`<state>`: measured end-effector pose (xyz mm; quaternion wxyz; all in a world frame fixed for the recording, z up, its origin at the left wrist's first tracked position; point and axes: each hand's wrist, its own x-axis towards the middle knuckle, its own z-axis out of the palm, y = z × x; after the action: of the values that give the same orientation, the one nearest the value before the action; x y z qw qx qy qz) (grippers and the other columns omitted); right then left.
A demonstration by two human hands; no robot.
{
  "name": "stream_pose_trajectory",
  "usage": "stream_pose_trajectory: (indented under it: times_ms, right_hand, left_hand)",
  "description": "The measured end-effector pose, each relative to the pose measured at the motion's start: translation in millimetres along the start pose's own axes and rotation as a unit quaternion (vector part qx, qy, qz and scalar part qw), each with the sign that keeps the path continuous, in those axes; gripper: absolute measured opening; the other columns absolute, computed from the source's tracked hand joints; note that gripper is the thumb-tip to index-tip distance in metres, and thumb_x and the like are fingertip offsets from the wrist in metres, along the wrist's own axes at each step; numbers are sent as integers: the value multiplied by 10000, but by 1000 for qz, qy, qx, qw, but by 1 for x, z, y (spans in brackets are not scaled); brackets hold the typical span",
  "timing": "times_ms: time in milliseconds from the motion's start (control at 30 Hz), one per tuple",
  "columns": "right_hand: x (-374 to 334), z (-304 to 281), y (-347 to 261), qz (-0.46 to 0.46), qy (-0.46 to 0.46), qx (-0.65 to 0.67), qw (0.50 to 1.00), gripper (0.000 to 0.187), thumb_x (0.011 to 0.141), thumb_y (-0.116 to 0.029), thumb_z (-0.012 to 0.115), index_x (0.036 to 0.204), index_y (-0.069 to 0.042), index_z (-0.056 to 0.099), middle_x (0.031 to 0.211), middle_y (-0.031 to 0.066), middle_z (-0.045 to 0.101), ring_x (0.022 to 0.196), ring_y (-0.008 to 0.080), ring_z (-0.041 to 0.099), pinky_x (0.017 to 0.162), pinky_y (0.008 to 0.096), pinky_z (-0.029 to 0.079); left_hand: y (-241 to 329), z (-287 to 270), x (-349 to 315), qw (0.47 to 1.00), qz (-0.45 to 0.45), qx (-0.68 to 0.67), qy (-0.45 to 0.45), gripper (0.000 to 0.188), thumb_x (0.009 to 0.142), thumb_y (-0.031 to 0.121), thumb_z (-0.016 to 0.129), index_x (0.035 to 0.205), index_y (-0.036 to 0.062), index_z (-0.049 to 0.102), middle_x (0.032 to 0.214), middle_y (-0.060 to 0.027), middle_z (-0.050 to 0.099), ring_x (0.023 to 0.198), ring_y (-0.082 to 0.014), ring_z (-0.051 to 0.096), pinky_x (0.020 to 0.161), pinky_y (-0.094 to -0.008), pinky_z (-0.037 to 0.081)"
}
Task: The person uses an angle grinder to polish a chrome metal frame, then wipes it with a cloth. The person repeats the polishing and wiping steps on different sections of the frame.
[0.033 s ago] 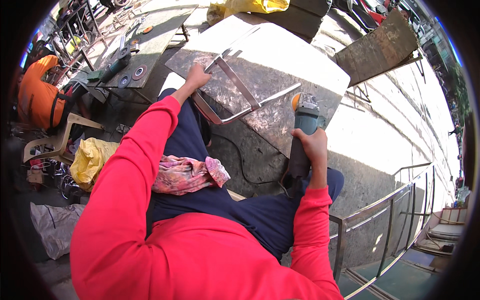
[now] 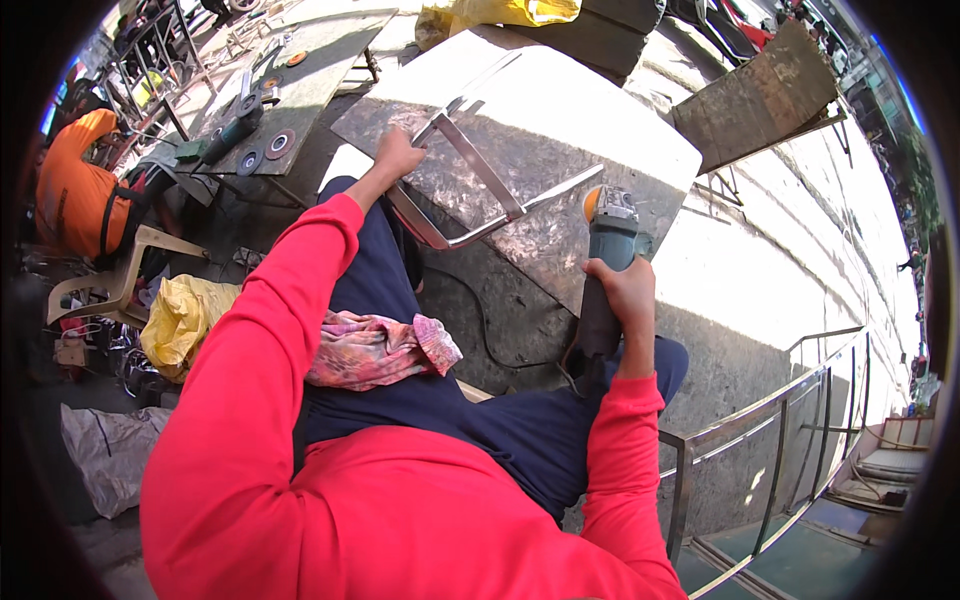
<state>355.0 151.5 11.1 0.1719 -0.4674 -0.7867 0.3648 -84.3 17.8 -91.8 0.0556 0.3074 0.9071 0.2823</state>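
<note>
Head view; clock directions from mid-view. Far left, between 9 and 10 o'clock: co-worker in orange (image 2: pixel 78 195), bent away. Beige chair (image 2: pixel 122 285) and yellow sack (image 2: pixel 180 325) near 9. Between 10 and 11, a side desk (image 2: pixel 322 85) carries a spare grinder (image 2: pixel 236 128) and loose discs, probably parked within reach yet off the working surface. Patterned cloth (image 2: pixel 375 350) at 8, draped on the lap, perhaps to keep it handy.

At 11, left hand (image 2: pixel 400 152): fingers wrapped round an upper-left part of the metal frame (image 2: pixel 478 166), some of them hidden. Frame at 12, tilted over the near edge of the desk (image 2: pixel 535 140); the grip there likely steadies it while leaving its right end clear.

At 2, right hand (image 2: pixel 630 295) clasps the angle grinder (image 2: pixel 611 243) by its body, thumb along the near side, head pointing to 12; presumably held so for control, with fingers well back from the orange disc (image 2: pixel 592 204). Disc lies beyond those fingers, just beside the frame's right tip, apparently apart from it. Whether it spins, cannot tell. Frame's bulk runs toward 4 from the left fingers. Metal railing (image 2: pixel 684 490) at 4.
</note>
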Motion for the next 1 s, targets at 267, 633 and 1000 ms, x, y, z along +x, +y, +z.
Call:
stream_pose_trajectory:
  times_ms: [267, 633, 1000]
  right_hand:
    - [1, 8, -7, 1, -23, 40, 999, 427, 671, -311, 802, 834, 68, 692, 737, 148, 705, 663, 233, 691, 637, 357, 535]
    - [-1, 6, -13, 18, -42, 36, 998, 390, 695, -295, 788, 811, 66, 695, 691, 124, 687, 615, 194, 668, 593, 332, 520]
    - [5, 2, 2, 41, -53, 50, 997, 478, 657, -372, 800, 768, 80, 693, 650, 147, 672, 581, 233, 669, 578, 351, 522]
  left_hand:
    - [28, 11, -45, 941, -215, -252, 71, 129, 751, 74, 742, 744, -16, 650, 587, -77, 566, 452, -157, 518, 400, -368, 385]
    - [70, 42, -112, 835, -251, -429, -235, 559, 915, 374, 642, 1119, -141, 563, 794, -173, 682, 685, -251, 674, 582, -373, 536]
    - [98, -18, -33, 989, 126, -18, -70, 482, 903, 422, 644, 835, -49, 715, 644, -150, 671, 626, -186, 693, 607, -362, 535]
